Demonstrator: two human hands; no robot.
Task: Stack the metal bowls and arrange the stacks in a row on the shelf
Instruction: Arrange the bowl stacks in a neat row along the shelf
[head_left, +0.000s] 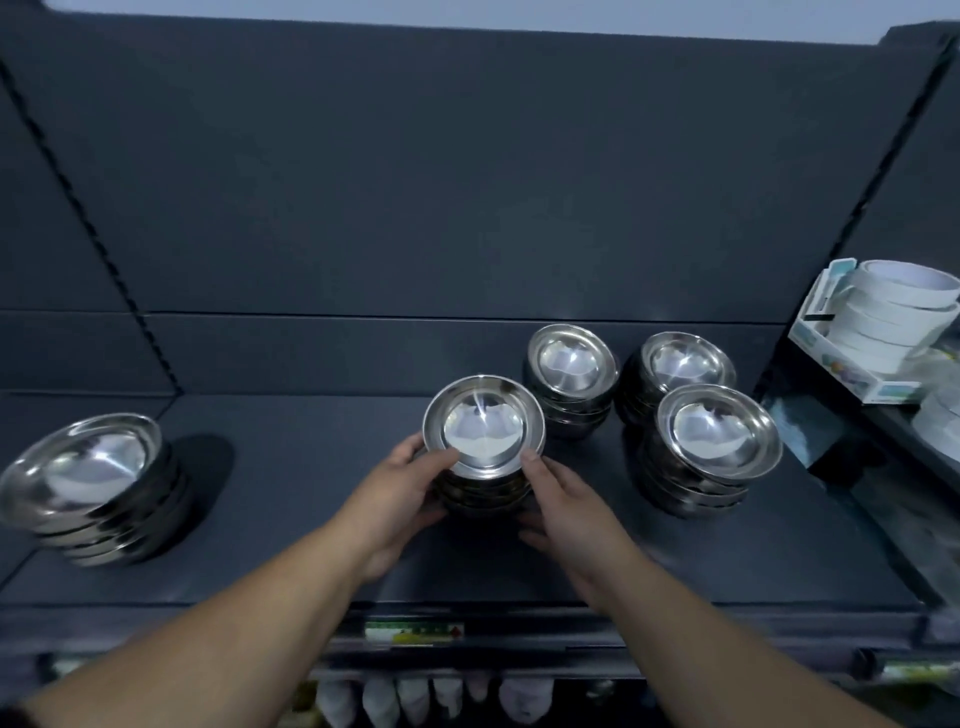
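Observation:
Several stacks of shiny metal bowls stand on a dark grey shelf (311, 519). The middle stack (483, 431) sits between my hands. My left hand (400, 499) grips its left side, thumb on the top bowl's rim. My right hand (566, 499) holds its right side, thumb at the rim. One stack (88, 478) stands far left. Three more stacks are on the right: a back one (569, 371), a back-right one (680, 364) and a front-right one (717, 431).
The shelf's dark back panel rises behind the bowls. On the neighbouring shelf to the right lies a box of white tape rolls (883, 322). A price label (413, 631) sits on the shelf's front edge, with white items hanging below.

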